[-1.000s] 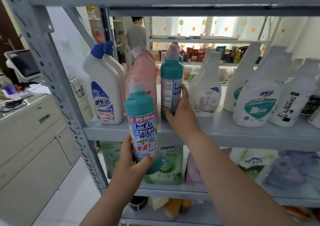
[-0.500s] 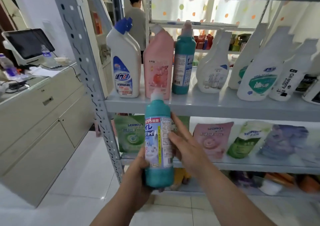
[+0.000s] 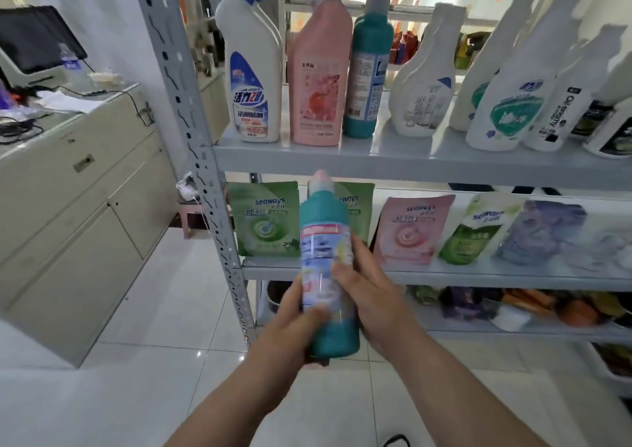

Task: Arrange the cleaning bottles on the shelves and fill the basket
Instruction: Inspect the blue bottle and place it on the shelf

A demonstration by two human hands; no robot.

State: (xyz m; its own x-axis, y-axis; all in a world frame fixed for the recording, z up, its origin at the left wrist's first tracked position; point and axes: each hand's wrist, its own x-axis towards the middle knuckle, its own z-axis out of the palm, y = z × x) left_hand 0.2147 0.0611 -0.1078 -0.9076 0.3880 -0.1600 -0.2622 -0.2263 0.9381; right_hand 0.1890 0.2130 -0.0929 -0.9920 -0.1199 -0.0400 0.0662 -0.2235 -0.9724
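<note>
A teal bottle (image 3: 326,268) with a pale cap and a blue-white label stands upright in the air in front of the shelving, below the top shelf. My left hand (image 3: 290,320) grips its lower half, thumb across the label. My right hand (image 3: 367,296) lies against the bottle's right side with its fingers on the label. On the grey top shelf (image 3: 393,156) stand a white bottle with a blue cap (image 3: 251,67), a pink bottle (image 3: 319,73), a second teal bottle (image 3: 369,67) and several white spray bottles (image 3: 509,97).
The middle shelf (image 3: 478,275) carries green (image 3: 265,221), pink (image 3: 410,229) and purple refill pouches. A perforated grey upright (image 3: 191,121) borders the rack on the left. A beige cabinet (image 3: 78,214) with a monitor stands at left. White tiled floor (image 3: 164,309) lies below.
My right hand left the teal bottle on the top shelf and came down onto the held bottle. The held bottle dropped from shelf height to in front of the middle shelf. The view has tilted downward.
</note>
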